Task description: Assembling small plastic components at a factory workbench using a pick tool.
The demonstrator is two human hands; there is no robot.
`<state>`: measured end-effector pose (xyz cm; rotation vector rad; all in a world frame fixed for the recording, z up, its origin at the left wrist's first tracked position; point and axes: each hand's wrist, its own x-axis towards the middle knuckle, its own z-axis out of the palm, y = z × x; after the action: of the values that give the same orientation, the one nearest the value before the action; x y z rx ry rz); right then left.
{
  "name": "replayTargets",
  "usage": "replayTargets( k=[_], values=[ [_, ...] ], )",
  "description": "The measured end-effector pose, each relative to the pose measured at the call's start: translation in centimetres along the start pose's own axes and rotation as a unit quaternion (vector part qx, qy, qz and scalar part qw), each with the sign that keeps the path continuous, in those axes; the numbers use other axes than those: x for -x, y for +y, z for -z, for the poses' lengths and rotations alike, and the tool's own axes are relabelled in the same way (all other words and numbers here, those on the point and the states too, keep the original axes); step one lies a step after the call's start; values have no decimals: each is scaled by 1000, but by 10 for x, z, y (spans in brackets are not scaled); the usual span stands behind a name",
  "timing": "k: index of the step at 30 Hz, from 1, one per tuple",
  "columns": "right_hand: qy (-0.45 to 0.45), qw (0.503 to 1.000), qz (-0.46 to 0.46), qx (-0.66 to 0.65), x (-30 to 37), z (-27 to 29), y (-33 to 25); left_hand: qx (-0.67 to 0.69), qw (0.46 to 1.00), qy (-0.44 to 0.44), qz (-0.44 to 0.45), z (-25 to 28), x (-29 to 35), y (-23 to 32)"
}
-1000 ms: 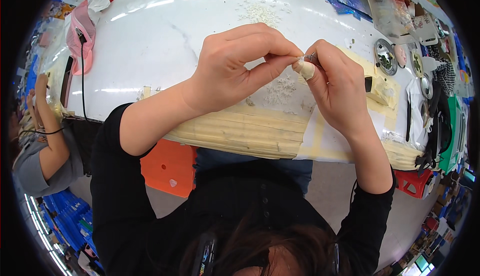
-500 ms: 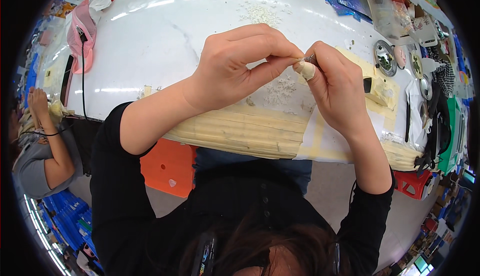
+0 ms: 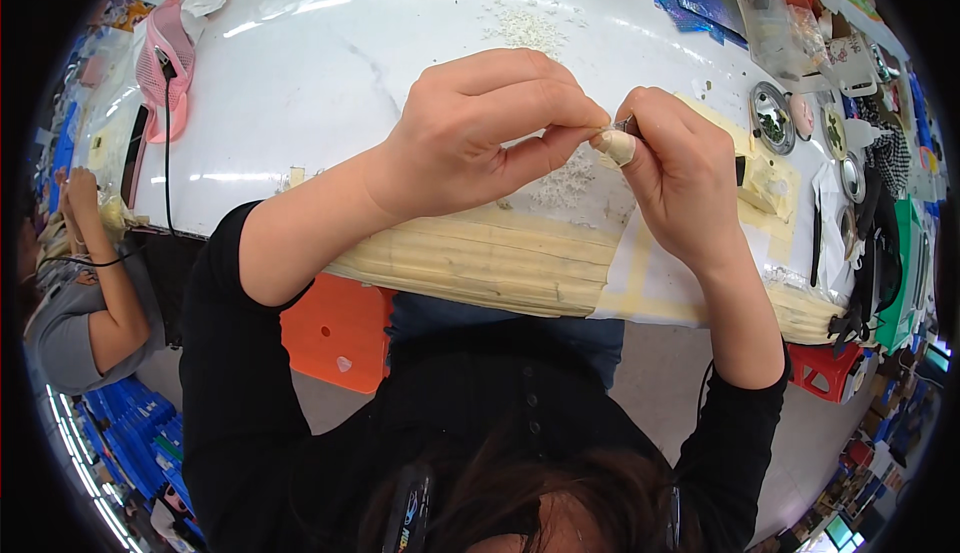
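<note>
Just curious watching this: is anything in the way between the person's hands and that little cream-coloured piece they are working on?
Nothing visible: the left hand and right hand both pinch the small cream piece directly with their fingertips, above the white table.

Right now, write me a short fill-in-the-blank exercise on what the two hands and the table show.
1. The left hand and right hand pinch one small, cream-coloured ____ piece between them.
2. The near edge of the white table is wrapped in ____ tape.
3. Under the table stands an ____ stool.
4. At the table's far left lies a ____ mesh object.

Missing words: rounded; beige; orange; pink
</note>
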<state>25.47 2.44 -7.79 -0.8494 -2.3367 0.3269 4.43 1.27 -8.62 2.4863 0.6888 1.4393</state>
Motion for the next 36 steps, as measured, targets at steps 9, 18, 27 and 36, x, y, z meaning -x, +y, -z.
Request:
replayTargets(
  k=[9, 18, 27, 36],
  values=[
    [-2, 1000, 10, -1, 1, 1, 1, 0, 999, 11, -35, -2, 1, -3],
    [10, 1000, 16, -12, 1, 0, -1, 16, 1000, 9, 5, -1, -1, 2],
    [2, 1000, -3, -27, 0, 1, -1, 41, 998, 0, 38, 0, 0, 2],
    [5, 995, -78, -59, -1, 2, -2, 313, 886, 5, 343, 3, 5, 8]
  ],
)
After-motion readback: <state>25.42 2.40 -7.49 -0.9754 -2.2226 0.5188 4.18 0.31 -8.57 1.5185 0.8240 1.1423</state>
